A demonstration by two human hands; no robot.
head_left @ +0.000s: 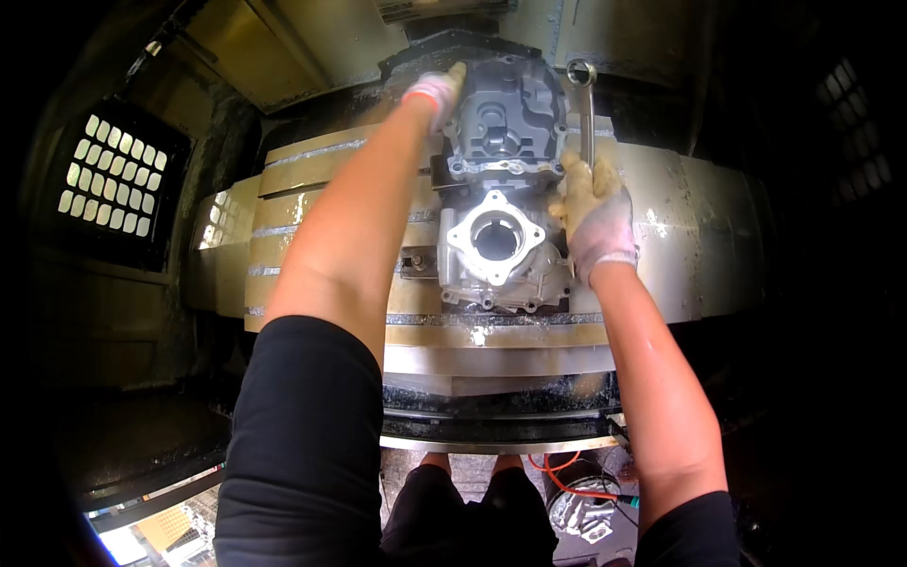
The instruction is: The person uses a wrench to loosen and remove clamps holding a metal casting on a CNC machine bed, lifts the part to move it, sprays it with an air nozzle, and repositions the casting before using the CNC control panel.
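Note:
My right hand [600, 210], in a pale glove with stained fingers, is closed around a ring-ended wrench [587, 118] that stands up beyond the fingers. It is just right of a grey metal housing. That housing has a far part [501, 109] with a ribbed, hollowed face and a nearer part [495, 236] with a four-lobed flange around a round bore. My left hand [436, 96], also gloved, is at the far part's upper left edge. It is blurred and most of its fingers are hidden, so its grip cannot be made out.
Beneath the housing lies a slotted metal machine table [321, 172] with wet chips in its grooves. A clamp [419, 263] sits at the housing's left. Machine walls enclose the table, with a grated window [111, 176] on the left. An orange hose [567, 487] and a bin of parts [586, 515] are below.

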